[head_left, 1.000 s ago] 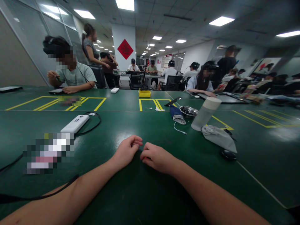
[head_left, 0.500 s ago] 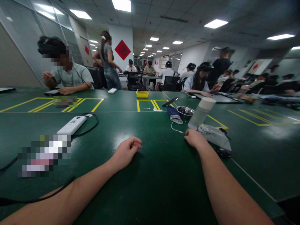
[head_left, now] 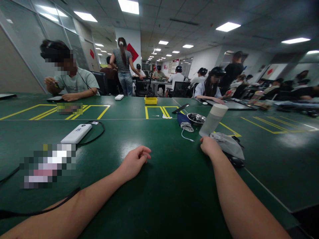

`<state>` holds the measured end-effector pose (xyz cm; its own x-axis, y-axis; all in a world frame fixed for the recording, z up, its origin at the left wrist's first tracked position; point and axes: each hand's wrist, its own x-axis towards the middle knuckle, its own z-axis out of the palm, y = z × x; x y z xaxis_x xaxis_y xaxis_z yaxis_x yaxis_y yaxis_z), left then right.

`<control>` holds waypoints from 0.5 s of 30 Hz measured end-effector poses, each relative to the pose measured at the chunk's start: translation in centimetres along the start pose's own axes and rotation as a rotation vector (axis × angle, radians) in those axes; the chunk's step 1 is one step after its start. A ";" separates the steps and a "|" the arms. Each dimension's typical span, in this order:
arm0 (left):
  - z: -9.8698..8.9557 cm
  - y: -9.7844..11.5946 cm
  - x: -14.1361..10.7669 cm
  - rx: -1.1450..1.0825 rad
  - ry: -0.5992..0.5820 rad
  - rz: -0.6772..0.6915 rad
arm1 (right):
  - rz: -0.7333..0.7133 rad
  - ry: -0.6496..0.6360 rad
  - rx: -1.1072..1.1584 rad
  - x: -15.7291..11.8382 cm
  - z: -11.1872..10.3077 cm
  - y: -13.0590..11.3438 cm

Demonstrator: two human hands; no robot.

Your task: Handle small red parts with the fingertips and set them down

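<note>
Loosely curled, the left hand (head_left: 136, 160) rests over the green table (head_left: 164, 202), thumb near its bent fingers; from where I stand I can't tell whether anything sits inside. Well apart from it, the right hand (head_left: 208, 146) is at the foot of a frosted bottle (head_left: 213, 121), its fingers drawn in narrow and mostly turned from me, so I can't say what they grip, or whether they touch the bottle.

That bottle stands just beyond the right hand, its long axis slanting up and to the right, pale cap uppermost — a smooth, cloudy cylinder. Just beside the same hand lies a grey pouch (head_left: 230, 146), soft and wrinkled, gathered end toward the bottle and broader end pointing right and toward the person. A glossy black rounded thing (head_left: 236, 161), perhaps a mouse, is partly covered by the pouch.

Past the bottle, a shiny metal bowl (head_left: 202, 117) holds dark pieces too small to make out; near it are a blue pouch (head_left: 183, 119) and a thin white cable (head_left: 190, 140). Over to the left, a white power bank (head_left: 76, 133) lies slantwise — the item beside it is blurred into blocks, and both forearms run out of sight
</note>
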<state>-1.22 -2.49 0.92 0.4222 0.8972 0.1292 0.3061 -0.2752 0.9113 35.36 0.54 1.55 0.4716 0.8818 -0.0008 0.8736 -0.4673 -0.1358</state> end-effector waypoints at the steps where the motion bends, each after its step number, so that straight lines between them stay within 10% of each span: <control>1: 0.0 0.0 0.0 0.002 -0.002 0.001 | -0.006 -0.003 0.002 0.1 0.0 0.0; 15: 0.1 -0.4 0.0 0.026 -0.022 0.012 | 0.075 -0.036 0.041 0.2 -0.1 0.4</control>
<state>-1.30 -2.42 0.54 0.4446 0.8861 0.1307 0.3233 -0.2948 0.8992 35.84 0.52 1.60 0.5300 0.8466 -0.0476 0.8301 -0.5295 -0.1747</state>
